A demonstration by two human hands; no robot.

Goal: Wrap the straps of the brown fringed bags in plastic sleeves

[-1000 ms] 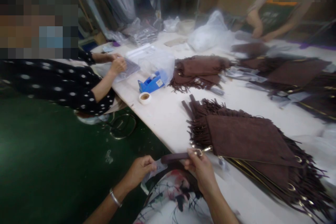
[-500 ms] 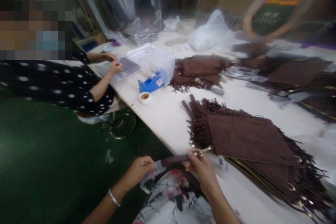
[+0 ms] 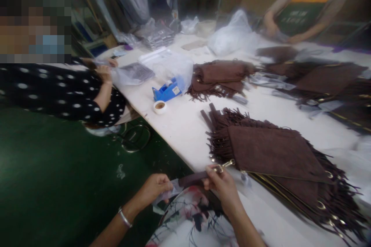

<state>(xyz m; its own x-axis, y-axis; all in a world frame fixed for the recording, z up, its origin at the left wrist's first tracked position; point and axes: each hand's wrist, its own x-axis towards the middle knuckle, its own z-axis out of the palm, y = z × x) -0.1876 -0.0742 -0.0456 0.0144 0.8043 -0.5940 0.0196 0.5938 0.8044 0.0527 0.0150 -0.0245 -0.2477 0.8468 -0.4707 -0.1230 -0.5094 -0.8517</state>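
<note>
My left hand (image 3: 153, 189) is closed, pinching a thin clear wrapping (image 3: 171, 191) at the left end of a dark brown strap (image 3: 193, 179). My right hand (image 3: 222, 187) is closed round the strap's other end, just behind its gold metal clasp (image 3: 223, 166). The strap is held level over my lap, at the near edge of the white table (image 3: 179, 127). A pile of brown fringed suede bags (image 3: 272, 154) lies on the table just right of my right hand.
A blue tape dispenser (image 3: 167, 90) and a small tape roll (image 3: 159, 107) stand mid-table. More fringed bags (image 3: 220, 77) and plastic bags (image 3: 171, 63) lie further back. A person in a dotted black top (image 3: 58, 92) works at the left; another person (image 3: 298, 11) stands across the table. Green floor at the left.
My hands and the strap have barely moved. The person at the left has drawn their hands back from the table toward themselves, with a clear bag.
</note>
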